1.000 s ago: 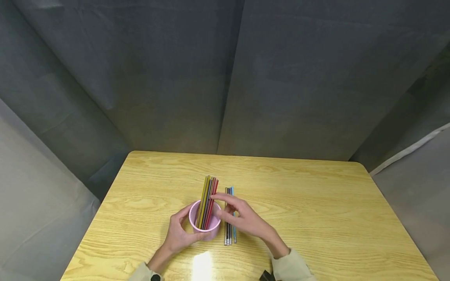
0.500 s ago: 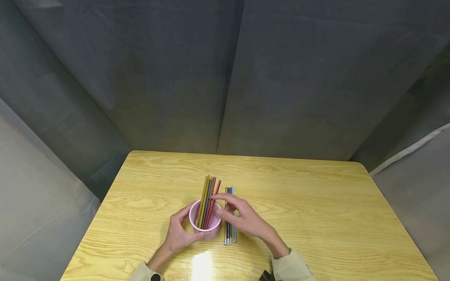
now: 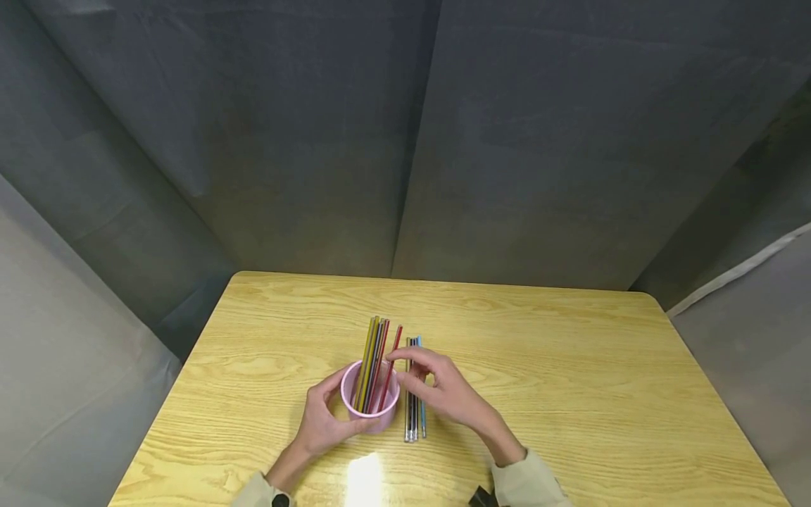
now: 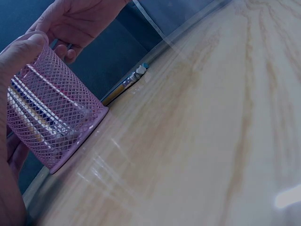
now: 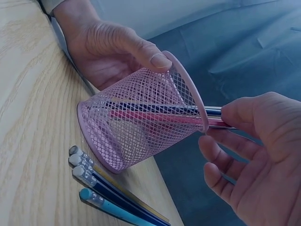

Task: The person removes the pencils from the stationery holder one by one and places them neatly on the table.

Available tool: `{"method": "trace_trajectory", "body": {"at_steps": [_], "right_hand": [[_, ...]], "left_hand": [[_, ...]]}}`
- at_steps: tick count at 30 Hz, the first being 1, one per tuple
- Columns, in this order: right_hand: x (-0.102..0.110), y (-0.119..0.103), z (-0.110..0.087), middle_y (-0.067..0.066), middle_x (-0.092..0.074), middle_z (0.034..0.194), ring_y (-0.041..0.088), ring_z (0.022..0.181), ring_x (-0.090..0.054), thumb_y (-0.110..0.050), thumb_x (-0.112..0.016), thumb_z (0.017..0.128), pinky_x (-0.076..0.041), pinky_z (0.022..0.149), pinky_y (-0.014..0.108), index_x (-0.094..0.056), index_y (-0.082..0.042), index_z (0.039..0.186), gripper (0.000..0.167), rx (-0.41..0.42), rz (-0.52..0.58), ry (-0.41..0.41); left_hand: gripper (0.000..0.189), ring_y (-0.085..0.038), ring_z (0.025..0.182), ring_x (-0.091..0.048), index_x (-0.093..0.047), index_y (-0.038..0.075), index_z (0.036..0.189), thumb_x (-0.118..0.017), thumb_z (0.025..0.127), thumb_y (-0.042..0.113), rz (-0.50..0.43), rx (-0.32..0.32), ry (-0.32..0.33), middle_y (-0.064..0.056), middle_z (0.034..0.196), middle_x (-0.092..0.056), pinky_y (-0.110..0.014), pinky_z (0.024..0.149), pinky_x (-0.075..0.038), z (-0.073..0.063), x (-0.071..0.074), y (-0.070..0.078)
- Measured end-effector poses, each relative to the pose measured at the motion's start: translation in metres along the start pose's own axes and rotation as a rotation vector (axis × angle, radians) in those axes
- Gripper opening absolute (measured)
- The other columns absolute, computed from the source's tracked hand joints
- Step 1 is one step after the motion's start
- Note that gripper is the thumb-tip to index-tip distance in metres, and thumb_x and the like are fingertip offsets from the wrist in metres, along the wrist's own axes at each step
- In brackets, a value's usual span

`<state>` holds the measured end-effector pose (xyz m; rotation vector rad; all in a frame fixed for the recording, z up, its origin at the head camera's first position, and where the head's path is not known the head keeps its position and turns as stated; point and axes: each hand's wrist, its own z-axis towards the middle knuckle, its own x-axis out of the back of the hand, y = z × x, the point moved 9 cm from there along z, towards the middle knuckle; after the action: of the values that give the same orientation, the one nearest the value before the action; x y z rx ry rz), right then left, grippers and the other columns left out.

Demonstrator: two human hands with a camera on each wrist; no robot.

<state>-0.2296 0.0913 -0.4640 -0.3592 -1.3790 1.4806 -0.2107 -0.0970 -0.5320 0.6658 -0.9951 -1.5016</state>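
My left hand [image 3: 319, 421] grips a pink mesh pencil cup [image 3: 381, 424] from the left, thumb on the near side. Yellow pencils [image 3: 367, 355], dark ones and red ones lean together in the cup. A red pencil [image 3: 398, 336] stands apart, tilted toward the rim's right side. The right hand [image 3: 448, 391] pinches this red pencil between thumb and index finger above the rim; its other fingers curl loosely in the right wrist view. Beside the cup, several pencils lie on the table in a row, including dark ones [image 3: 412, 426] and a light blue pencil [image 5: 113, 208], eraser ends toward me.
The wood-grain table [image 3: 570, 366] has a bright glare patch [image 3: 364, 479] near its front. Grey curtains [image 3: 304, 176] hang behind it and at both sides. A small black object [image 3: 483, 497] shows by the right sleeve.
The red pencil has come away from the bunch and shifted right across the cup, with the right hand moving slightly right. My left hand and the cup have stayed put.
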Motion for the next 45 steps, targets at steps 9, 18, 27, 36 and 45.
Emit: {"method": "trace_trajectory", "body": {"at_steps": [9, 18, 27, 36, 45], "right_hand": [[0.006, -0.005, 0.0, 0.006, -0.073, 0.113, 0.008, 0.077, -0.062, -0.014, -0.064, 0.104, -0.058, 0.065, 0.026, -0.067, -0.009, 0.133, 0.03, -0.001, -0.023, 0.025], [0.012, -0.009, -0.001, 0.003, -0.074, 0.108, 0.009, 0.076, -0.061, -0.011, -0.065, 0.103, -0.057, 0.064, 0.028, -0.068, -0.009, 0.132, 0.029, 0.004, -0.045, 0.058], [0.018, -0.014, 0.0, 0.005, -0.073, 0.12, 0.012, 0.076, -0.062, -0.009, -0.063, 0.104, -0.058, 0.064, 0.027, -0.066, -0.01, 0.133, 0.029, 0.04, -0.034, 0.075], [0.024, -0.019, -0.001, 0.005, -0.071, 0.117, 0.011, 0.075, -0.062, -0.008, -0.064, 0.103, -0.057, 0.061, 0.026, -0.064, -0.009, 0.137, 0.033, 0.035, -0.035, 0.106], [0.033, -0.027, -0.002, 0.004, -0.066, 0.089, 0.011, 0.07, -0.058, -0.002, -0.066, 0.1, -0.055, 0.058, 0.027, -0.063, -0.012, 0.139, 0.04, 0.066, -0.032, 0.155]], "left_hand": [[0.091, -0.027, 0.124, -0.067, -0.057, -0.001, 0.144, -0.097, 0.063, 0.003, -0.008, -0.009, -0.003, -0.019, 0.136, -0.068, -0.036, 0.114, -0.05, 0.0, 0.0, 0.0], [0.09, -0.027, 0.124, -0.067, -0.057, 0.0, 0.144, -0.096, 0.063, 0.003, -0.007, -0.005, -0.004, -0.019, 0.136, -0.068, -0.035, 0.114, -0.051, 0.0, 0.0, -0.001], [0.091, -0.026, 0.124, -0.067, -0.057, -0.001, 0.144, -0.097, 0.062, 0.004, -0.004, -0.01, -0.003, -0.02, 0.136, -0.068, -0.035, 0.114, -0.051, 0.0, 0.0, 0.001], [0.091, -0.025, 0.124, -0.067, -0.057, -0.001, 0.144, -0.097, 0.062, 0.004, -0.005, -0.009, -0.004, -0.02, 0.136, -0.068, -0.035, 0.113, -0.051, 0.0, 0.0, 0.001], [0.09, -0.025, 0.124, -0.067, -0.058, -0.001, 0.144, -0.096, 0.063, 0.004, 0.003, -0.013, 0.0, -0.019, 0.135, -0.068, -0.034, 0.114, -0.05, 0.0, -0.001, 0.002]]}}
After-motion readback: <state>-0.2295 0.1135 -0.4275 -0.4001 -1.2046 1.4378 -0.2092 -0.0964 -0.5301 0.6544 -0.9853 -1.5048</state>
